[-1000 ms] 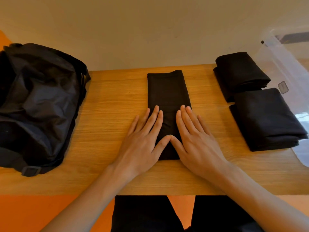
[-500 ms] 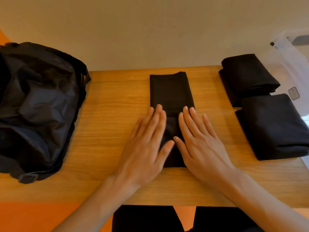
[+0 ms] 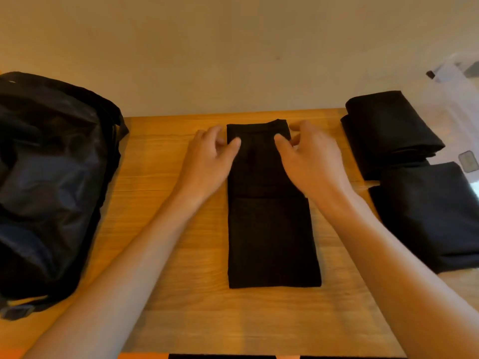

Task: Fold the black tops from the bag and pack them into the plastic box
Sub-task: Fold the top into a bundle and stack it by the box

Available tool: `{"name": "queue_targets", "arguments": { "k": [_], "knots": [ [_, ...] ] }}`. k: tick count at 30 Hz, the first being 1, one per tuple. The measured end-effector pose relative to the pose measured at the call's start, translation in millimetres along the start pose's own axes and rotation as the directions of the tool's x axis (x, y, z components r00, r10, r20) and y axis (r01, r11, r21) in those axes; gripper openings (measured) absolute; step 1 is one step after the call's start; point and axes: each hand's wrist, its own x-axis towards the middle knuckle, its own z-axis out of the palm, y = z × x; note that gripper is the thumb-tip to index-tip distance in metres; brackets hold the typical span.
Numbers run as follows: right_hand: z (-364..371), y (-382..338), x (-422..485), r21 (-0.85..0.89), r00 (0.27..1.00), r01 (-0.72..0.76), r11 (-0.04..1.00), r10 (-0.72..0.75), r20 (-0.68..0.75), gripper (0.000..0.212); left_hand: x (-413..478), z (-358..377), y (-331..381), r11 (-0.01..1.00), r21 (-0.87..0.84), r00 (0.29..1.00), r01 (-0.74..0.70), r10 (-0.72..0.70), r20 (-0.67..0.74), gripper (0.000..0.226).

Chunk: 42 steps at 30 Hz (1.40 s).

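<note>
- A black top, folded into a long narrow strip, is laid flat on the wooden table in the middle of the frame, its length running from the near edge to the far edge.
- The strip's far left corner is pinched by the left hand: the thumb is laid on the cloth and the fingers are curled at its edge.
- The far right corner is gripped likewise by the right hand, thumb on top and fingers curled round the edge; both hands are blurred.
- Two folded tops are seen at the right of the frame, the nearer one touching the farther.
- The clear plastic box is seen at the upper right edge, just beside them.
- The dark bag is set at the left of the frame, well apart from the strip.
</note>
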Motion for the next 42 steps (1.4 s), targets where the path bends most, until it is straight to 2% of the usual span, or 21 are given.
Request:
{"name": "queue_targets", "arguments": {
  "k": [2, 7, 9, 12, 16, 19, 21, 24, 28, 32, 34, 36, 39, 42],
  "knots": [
    [2.6, 2.3, 29.4, 0.006, 0.998, -0.061, 0.998, 0.062, -0.024, 0.045, 27.7, 2.0, 4.3, 0.992, -0.081, 0.995, 0.101, -0.101, 0.011, 0.050],
    [14.8, 3.5, 72.5, 0.034, 0.984, -0.172, 0.985, 0.170, 0.059, 0.042, 69.6, 4.3, 15.5, 0.987, 0.007, 0.983, 0.163, -0.163, 0.082, 0.055],
    [16.9, 1.0, 79.9, 0.037, 0.974, -0.201, 0.979, 0.196, 0.116, 0.036, 77.3, 2.4, 20.7, 0.984, 0.056, 0.978, 0.170, -0.175, 0.114, 0.051],
    [13.5, -0.8, 84.8, 0.029, 0.959, -0.216, 0.976, 0.206, 0.193, 0.029, 81.4, 0.2, 25.2, 0.985, 0.036, 0.971, 0.170, -0.174, 0.163, 0.038],
    [3.3, -2.5, 84.1, 0.079, 0.956, -0.194, 0.978, 0.171, 0.240, 0.041, 81.9, -4.7, 28.6, 0.990, 0.055, 0.963, 0.128, -0.138, 0.234, 0.021],
    [-3.2, -6.4, 83.1, -0.003, 0.938, -0.189, 0.982, 0.182, 0.297, 0.054, 83.9, -6.5, 28.9, 0.991, -0.018, 0.950, 0.135, -0.124, 0.286, 0.023],
    [-6.0, -5.4, 87.3, -0.033, 0.915, -0.211, 0.977, 0.209, 0.344, 0.052, 86.4, -7.0, 27.1, 0.986, -0.074, 0.950, 0.153, -0.126, 0.286, 0.028],
    [-10.3, -4.5, 91.7, 0.034, 0.900, -0.254, 0.967, 0.223, 0.375, 0.044, 87.2, -9.2, 23.9, 0.973, -0.157, 0.950, 0.168, -0.117, 0.289, 0.028],
    [-13.0, -6.0, 94.8, 0.109, 0.903, -0.261, 0.959, 0.203, 0.380, 0.043, 86.6, -12.4, 19.0, 0.940, -0.291, 0.959, 0.176, -0.097, 0.267, 0.030],
    [-17.1, -3.0, 83.6, 0.252, 0.939, -0.190, 0.949, 0.101, 0.328, 0.027, 80.5, -17.6, 14.1, 0.904, -0.404, 0.972, 0.142, -0.049, 0.231, 0.034],
    [-20.0, -0.3, 71.6, 0.378, 0.970, -0.110, 0.919, 0.015, 0.243, 0.022, 71.8, -19.3, 13.0, 0.899, -0.436, 0.985, 0.038, 0.039, 0.166, 0.036],
    [-23.6, 2.9, 58.4, 0.429, 0.980, -0.018, 0.903, -0.070, 0.188, 0.021, 60.7, -19.3, 11.4, 0.891, -0.433, 0.981, -0.136, 0.181, 0.065, 0.038],
    [-27.1, 10.5, 38.9, 0.324, 0.968, 0.161, 0.932, -0.214, 0.133, 0.022, 42.2, -17.7, 4.4, 0.849, -0.425, 0.935, -0.315, 0.355, 0.017, 0.041],
    [-30.8, 21.7, 16.8, 0.187, 0.928, 0.324, 0.927, -0.350, 0.129, 0.024, 21.6, -14.3, -3.5, 0.839, -0.404, 0.902, -0.363, 0.426, 0.073, 0.045]
  ]
}}
